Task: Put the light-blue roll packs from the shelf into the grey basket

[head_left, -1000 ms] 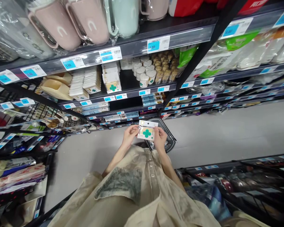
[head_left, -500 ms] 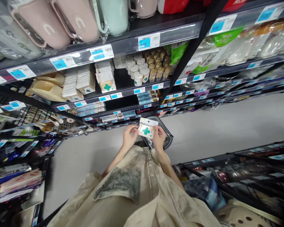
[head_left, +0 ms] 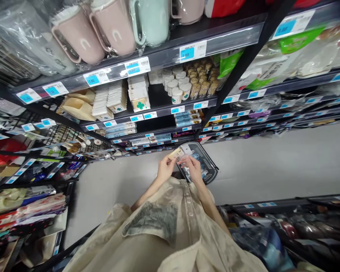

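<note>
My left hand (head_left: 164, 169) pinches a small flat packet (head_left: 176, 153), now tilted nearly edge-on so its beige side shows. My right hand (head_left: 193, 167) hovers just right of the packet with fingers curled and spread, touching or almost touching its edge. Both hands are held in front of my beige shirt, above a dark shopping basket (head_left: 209, 166) on the floor. More packets with a green clover mark (head_left: 140, 102) stand on the shelf ahead.
Dark shelving with blue price tags fills the view ahead. Pink and mint mugs (head_left: 113, 30) sit on the top shelf, small jars (head_left: 184, 87) on the one below. A second shelf unit (head_left: 286, 223) stands close at my right. Grey floor runs between them.
The packet was held flat by both hands with the green clover facing me. It has been turned edge-on; the left hand keeps the grip and the right hand has loosened.
</note>
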`<state>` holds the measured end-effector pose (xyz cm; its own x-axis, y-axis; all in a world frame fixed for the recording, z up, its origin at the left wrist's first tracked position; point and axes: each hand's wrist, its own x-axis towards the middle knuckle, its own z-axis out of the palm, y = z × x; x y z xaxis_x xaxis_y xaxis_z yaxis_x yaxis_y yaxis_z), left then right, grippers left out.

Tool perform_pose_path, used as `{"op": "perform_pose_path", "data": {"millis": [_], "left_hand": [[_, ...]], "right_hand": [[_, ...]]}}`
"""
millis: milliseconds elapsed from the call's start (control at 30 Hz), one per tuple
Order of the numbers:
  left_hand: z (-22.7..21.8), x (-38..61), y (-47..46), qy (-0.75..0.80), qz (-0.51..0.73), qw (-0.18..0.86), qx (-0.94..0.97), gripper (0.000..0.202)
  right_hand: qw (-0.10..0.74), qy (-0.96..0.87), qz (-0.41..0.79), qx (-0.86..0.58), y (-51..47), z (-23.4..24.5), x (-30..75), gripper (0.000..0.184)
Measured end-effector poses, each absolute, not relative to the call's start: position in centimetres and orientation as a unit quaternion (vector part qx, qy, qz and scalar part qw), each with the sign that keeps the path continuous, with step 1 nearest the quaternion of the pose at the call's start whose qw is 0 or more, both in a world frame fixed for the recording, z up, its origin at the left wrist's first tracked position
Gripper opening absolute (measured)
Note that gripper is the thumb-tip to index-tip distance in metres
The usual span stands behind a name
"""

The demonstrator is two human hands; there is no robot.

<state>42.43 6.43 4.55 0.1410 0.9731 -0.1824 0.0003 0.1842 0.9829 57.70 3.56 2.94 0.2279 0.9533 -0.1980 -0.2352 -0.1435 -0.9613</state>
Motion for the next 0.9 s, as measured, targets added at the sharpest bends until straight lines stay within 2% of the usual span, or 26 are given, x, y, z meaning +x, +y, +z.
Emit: {"op": "perform_pose_path", "data": {"millis": [67, 133, 300, 533, 767, 900], "left_hand": [[4.4, 42.6, 6.4, 0.495, 0.437, 0.641, 0.392, 0.053], [4.4, 42.7, 6.3, 0.480, 0.455, 0.680, 0.315, 0.062], [4.4, 43.2, 5.9, 0.454, 0.486, 0.706, 0.244, 0.056], [4.5, 42.7, 6.8, 0.479, 0.490, 0.667, 0.292, 0.063], [4.5, 41.0, 7.2, 0.531, 0.464, 0.545, 0.454, 0.072], [4.8, 41.2, 7.3, 0.526, 0.476, 0.559, 0.429, 0.076]], "right_hand": [[0.521, -0.355, 0.536, -0.561, 3.6, 3.0, 57.5, 0.069], [0.488, -0.380, 0.540, -0.570, 3.6, 3.2, 57.4, 0.072], [0.470, -0.457, 0.480, -0.582, 3.3, 4.0, 57.0, 0.069], [0.491, -0.450, 0.439, -0.603, 3.0, 4.0, 57.2, 0.069], [0.494, -0.478, 0.406, -0.602, 2.9, 3.6, 57.5, 0.067], [0.497, -0.476, 0.401, -0.605, 3.0, 3.6, 57.6, 0.070]]}}
